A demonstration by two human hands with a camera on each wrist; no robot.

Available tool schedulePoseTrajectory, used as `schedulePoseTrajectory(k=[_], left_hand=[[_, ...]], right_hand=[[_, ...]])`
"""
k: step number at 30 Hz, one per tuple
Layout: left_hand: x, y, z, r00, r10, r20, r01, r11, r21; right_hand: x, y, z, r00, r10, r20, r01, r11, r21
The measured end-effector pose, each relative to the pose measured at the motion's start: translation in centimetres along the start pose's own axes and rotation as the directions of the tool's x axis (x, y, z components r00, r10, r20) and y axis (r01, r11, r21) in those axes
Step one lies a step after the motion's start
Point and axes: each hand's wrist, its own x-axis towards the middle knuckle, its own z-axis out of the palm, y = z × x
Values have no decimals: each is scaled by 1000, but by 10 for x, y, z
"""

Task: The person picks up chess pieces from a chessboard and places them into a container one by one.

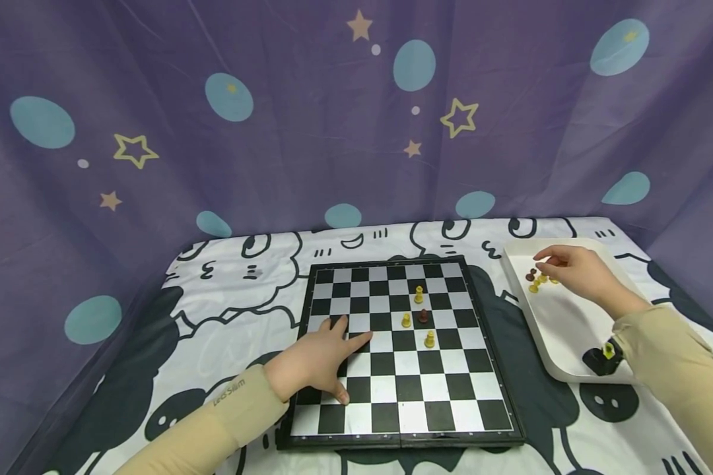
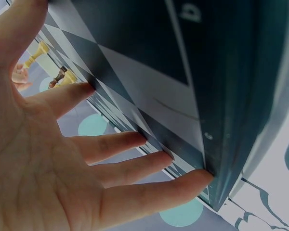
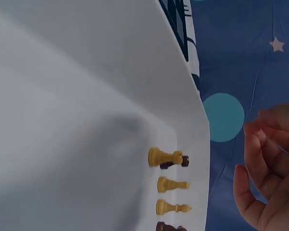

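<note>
My left hand (image 1: 325,356) rests on the left side of the chessboard (image 1: 386,441), fingers spread. In the left wrist view its fingertips touch the squares and dark border. On the board's right half stand yellow chess pieces (image 1: 430,340) around a dark red piece (image 1: 423,316). My right hand (image 1: 579,274) hovers over the far end of the white tray (image 1: 564,330), fingers loosely bent, with nothing visible between them. Below it are several pieces; the right wrist view shows a yellow rook (image 3: 164,157), a yellow bishop (image 3: 173,207) and dark pieces, one partly hidden behind the rook.
A black-and-white patterned cloth (image 1: 232,343) covers the table under the board and tray. Behind hangs a purple curtain (image 1: 309,132) with stars and blue spots. A black object (image 1: 600,361) with a yellow mark sits at the right wrist, over the tray's near end.
</note>
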Motion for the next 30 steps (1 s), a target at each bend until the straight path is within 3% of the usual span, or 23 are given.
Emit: schedulePoseTrajectory(k=[30], left_hand=[[-1,0,0,1000,-9,5,9,1000,0]], right_hand=[[5,-71,42,979,-174,102,168,984,66]])
